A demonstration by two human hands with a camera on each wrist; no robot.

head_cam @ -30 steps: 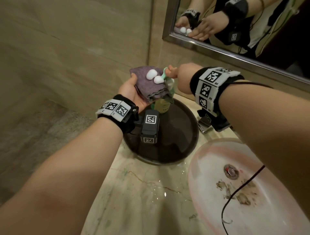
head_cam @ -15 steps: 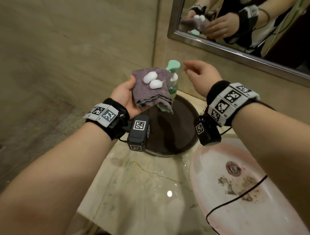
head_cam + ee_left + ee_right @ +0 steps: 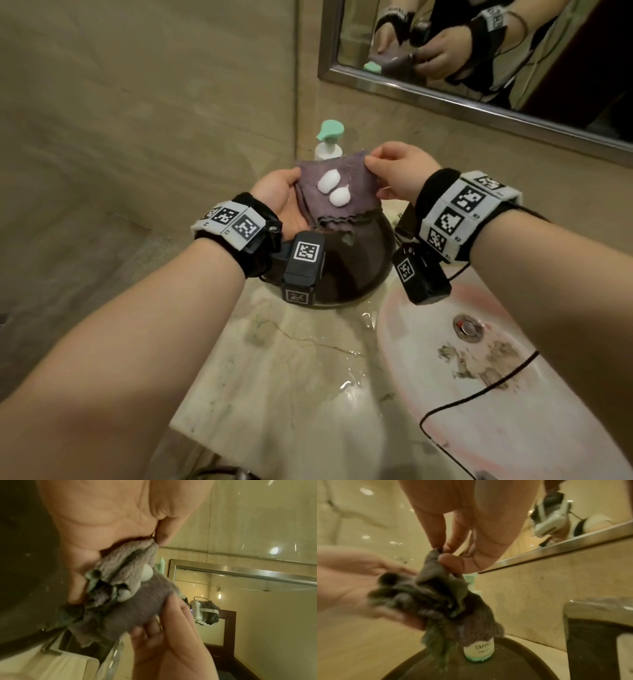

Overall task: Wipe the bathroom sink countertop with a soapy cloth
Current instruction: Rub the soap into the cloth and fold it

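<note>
Rt hand (image 3: 394,168) off soap pump (image 3: 329,137), now pinching cloth (image 3: 339,195) corner. Lt hand (image 3: 284,202) cupped under cloth w/ foam (image 3: 334,188). Soaped; wiping countertop (image 3: 291,370) likely next

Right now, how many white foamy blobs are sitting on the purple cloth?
2. One white foam blob lies near the middle of the folded purple cloth; the other sits just below it, nearer the person. More could hide in the folds.

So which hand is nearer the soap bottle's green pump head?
Left, marginally. The left hand holds the cloth below the pump head; the right hand pinches its far corner, lower right.
</note>
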